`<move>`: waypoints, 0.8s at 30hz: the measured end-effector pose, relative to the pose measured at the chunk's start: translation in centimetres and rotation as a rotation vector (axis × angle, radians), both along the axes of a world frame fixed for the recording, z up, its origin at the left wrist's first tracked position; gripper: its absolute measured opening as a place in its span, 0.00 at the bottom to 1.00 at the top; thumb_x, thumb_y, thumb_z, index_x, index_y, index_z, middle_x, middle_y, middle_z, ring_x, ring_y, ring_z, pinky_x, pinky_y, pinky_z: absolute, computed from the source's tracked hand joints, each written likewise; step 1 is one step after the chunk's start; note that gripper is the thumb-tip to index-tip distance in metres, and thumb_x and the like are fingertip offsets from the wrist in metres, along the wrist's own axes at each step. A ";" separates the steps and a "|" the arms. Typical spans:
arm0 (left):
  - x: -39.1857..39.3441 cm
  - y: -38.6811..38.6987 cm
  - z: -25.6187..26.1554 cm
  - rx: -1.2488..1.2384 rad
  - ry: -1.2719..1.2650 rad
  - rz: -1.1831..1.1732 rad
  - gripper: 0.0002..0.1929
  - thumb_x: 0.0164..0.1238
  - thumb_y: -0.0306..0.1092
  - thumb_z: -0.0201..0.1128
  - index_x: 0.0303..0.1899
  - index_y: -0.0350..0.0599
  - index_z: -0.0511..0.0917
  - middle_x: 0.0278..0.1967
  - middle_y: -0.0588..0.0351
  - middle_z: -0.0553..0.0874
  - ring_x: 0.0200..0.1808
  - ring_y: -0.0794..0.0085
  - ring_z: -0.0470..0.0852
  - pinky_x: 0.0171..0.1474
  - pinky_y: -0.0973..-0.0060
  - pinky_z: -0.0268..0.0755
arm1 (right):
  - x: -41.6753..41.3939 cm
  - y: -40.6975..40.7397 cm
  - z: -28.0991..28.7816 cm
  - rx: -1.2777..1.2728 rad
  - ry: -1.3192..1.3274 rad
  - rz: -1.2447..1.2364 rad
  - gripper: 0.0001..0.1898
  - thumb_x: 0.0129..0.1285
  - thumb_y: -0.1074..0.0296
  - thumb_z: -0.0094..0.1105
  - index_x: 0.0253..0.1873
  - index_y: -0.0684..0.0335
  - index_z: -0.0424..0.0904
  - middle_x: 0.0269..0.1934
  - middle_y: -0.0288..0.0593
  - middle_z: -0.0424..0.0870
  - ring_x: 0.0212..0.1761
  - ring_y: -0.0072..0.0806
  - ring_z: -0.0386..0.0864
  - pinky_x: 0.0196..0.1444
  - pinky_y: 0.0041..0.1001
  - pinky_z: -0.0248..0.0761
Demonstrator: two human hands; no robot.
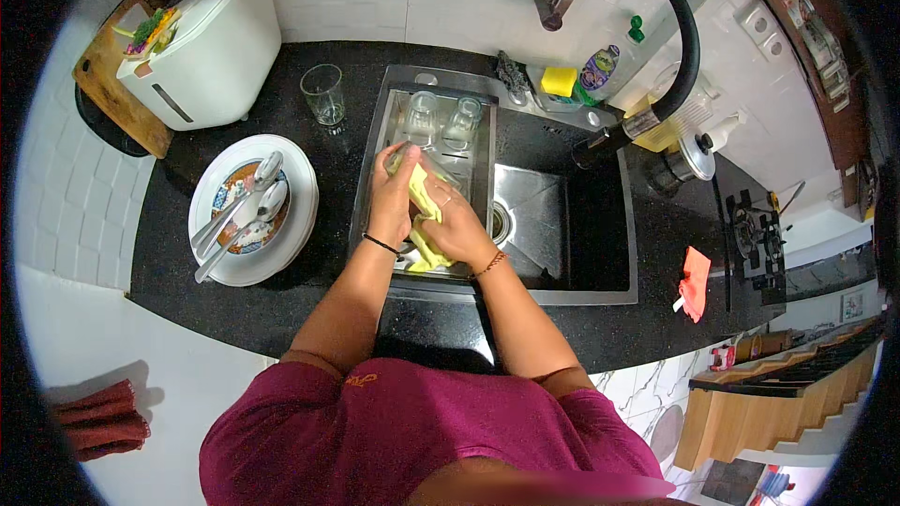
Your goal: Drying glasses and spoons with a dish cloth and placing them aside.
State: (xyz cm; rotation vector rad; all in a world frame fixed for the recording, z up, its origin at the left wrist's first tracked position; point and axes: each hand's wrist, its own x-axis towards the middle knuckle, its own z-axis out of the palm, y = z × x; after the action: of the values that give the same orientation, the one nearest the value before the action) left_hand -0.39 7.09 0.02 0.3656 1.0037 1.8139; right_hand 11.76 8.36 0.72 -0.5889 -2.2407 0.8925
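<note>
Over the metal drainer tray (380, 183) at the sink's left side, my left hand (395, 190) grips a clear drinking glass (441, 174) lying on its side. My right hand (453, 221) holds a yellow cloth (425, 197) against the glass; the cloth's lower end hangs over the tray. Fingers and cloth hide part of the glass. Beyond the hands, two glasses stand upside down in the tray, one at the left (422, 116) and one at the right (463, 123). Another glass (323, 95) stands upright on the black counter (337, 176).
Stacked white plates (304, 239) carry a patterned dish (235, 179) and spoons (271, 200) at left. The black faucet (689, 35) arches over the sink basin (534, 225). A yellow sponge (559, 81) and detergent bottle (600, 69) sit behind it; an orange cloth (695, 284) lies right.
</note>
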 end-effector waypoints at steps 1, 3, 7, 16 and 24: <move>-0.6 0.1 -0.8 0.116 -0.156 -0.052 0.16 0.60 0.42 0.60 0.46 0.46 0.70 0.39 0.57 0.76 0.41 0.71 0.77 0.45 0.73 0.71 | -0.1 -0.1 -0.2 0.001 0.002 0.001 0.33 0.47 0.80 0.55 0.63 0.67 0.60 0.62 0.52 0.64 0.64 0.40 0.62 0.65 0.31 0.53; -0.8 0.2 -1.0 0.231 -0.313 -0.109 0.16 0.62 0.43 0.58 0.46 0.46 0.70 0.39 0.56 0.77 0.41 0.69 0.77 0.45 0.72 0.71 | -0.2 -0.1 -1.0 -0.658 0.318 0.108 0.34 0.47 0.79 0.56 0.63 0.69 0.60 0.61 0.46 0.66 0.63 0.33 0.63 0.64 0.28 0.54; -0.7 0.1 -0.1 0.258 -0.351 -0.121 0.20 0.66 0.47 0.50 0.48 0.39 0.70 0.43 0.49 0.79 0.45 0.62 0.77 0.52 0.65 0.70 | 0.0 -0.6 -0.8 -0.935 0.464 0.157 0.32 0.49 0.78 0.57 0.63 0.69 0.60 0.58 0.44 0.68 0.60 0.28 0.64 0.63 0.26 0.55; 0.1 0.3 -0.9 0.259 -0.264 -0.017 0.15 0.67 0.46 0.50 0.44 0.45 0.69 0.37 0.51 0.79 0.39 0.64 0.79 0.46 0.66 0.72 | -0.5 -0.3 0.0 0.164 -0.029 -0.088 0.30 0.44 0.73 0.56 0.58 0.64 0.66 0.56 0.54 0.70 0.58 0.49 0.67 0.60 0.37 0.60; 0.7 -0.3 1.3 0.232 -0.197 -0.012 0.08 0.63 0.35 0.58 0.39 0.45 0.70 0.35 0.55 0.78 0.38 0.69 0.79 0.43 0.71 0.73 | 0.0 0.5 -1.2 -0.632 0.443 -0.116 0.19 0.48 0.80 0.55 0.49 0.70 0.71 0.43 0.38 0.77 0.45 0.20 0.72 0.50 0.21 0.66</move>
State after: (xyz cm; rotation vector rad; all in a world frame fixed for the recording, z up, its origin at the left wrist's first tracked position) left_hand 0.34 6.79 1.30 0.3250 0.6568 1.9189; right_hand 11.73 8.81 -0.48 -0.7026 -1.5008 1.5140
